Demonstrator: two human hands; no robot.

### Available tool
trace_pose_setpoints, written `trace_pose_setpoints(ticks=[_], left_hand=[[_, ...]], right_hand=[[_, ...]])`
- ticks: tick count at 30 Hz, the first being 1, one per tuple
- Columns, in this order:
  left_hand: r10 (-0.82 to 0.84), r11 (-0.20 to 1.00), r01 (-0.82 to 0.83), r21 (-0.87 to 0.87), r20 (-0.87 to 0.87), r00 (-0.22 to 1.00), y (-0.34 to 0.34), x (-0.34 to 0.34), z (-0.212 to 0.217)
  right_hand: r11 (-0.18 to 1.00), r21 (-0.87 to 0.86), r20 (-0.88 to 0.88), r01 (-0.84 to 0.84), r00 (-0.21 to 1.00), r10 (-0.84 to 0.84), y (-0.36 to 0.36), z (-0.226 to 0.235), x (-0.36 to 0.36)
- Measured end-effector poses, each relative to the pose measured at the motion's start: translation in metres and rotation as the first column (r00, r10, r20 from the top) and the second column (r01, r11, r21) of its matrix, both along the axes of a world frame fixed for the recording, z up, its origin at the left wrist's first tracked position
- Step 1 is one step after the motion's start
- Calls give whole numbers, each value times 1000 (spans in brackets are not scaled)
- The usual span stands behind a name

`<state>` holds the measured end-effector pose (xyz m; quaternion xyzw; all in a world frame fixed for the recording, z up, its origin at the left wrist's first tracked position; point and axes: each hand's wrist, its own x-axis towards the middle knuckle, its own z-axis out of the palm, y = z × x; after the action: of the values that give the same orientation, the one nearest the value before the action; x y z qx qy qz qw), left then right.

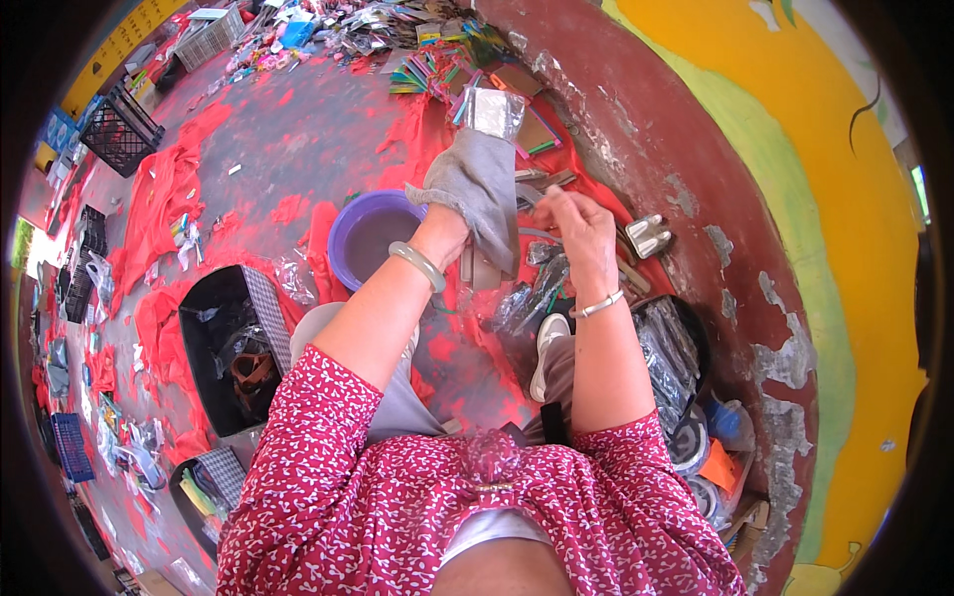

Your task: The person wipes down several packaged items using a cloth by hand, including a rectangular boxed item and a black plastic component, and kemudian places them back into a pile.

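A grey cloth [477, 189] drapes over my left hand [444, 230] and hides its fingers; only the wrist and the back edge of the hand show. The hand appears to grip this cloth. At the cloth's far end sits a shiny, clear-wrapped packet [494, 112]; whether the covered fingers touch it, I cannot tell. Just right of the cloth, my right hand [578, 226] is raised with its fingers curled together; anything pinched between them is too small to make out. A purple basin [343, 243] of cloudy water stands left of the cloth.
Black bins [214, 348] holding loose items stand at my left. Plastic-wrapped goods [668, 343] fill another container at my right, beside a peeling red wall [686, 159]. A white-and-silver object [648, 236] lies near that wall. Red fabric [159, 219] and heaped packets [368, 30] spread over the floor.
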<state>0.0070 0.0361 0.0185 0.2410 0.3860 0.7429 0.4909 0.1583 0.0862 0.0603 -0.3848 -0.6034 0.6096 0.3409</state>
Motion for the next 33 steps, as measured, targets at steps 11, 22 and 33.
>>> trace_pose_setpoints(ticks=[11, 22, 33], left_hand=[[-194, 974, 226, 12, -473, 860, 0, 25, 13], [-216, 966, 256, 37, -429, 877, -14, 38, -8], [-103, 979, 141, 146, -240, 965, -18, 49, -9]], right_hand=[[948, -310, -482, 76, 847, -226, -6, -44, -28], [923, -51, -491, 381, 796, -356, 20, -39, -20], [675, 654, 221, 341, 767, -602, 20, -35, -22]])
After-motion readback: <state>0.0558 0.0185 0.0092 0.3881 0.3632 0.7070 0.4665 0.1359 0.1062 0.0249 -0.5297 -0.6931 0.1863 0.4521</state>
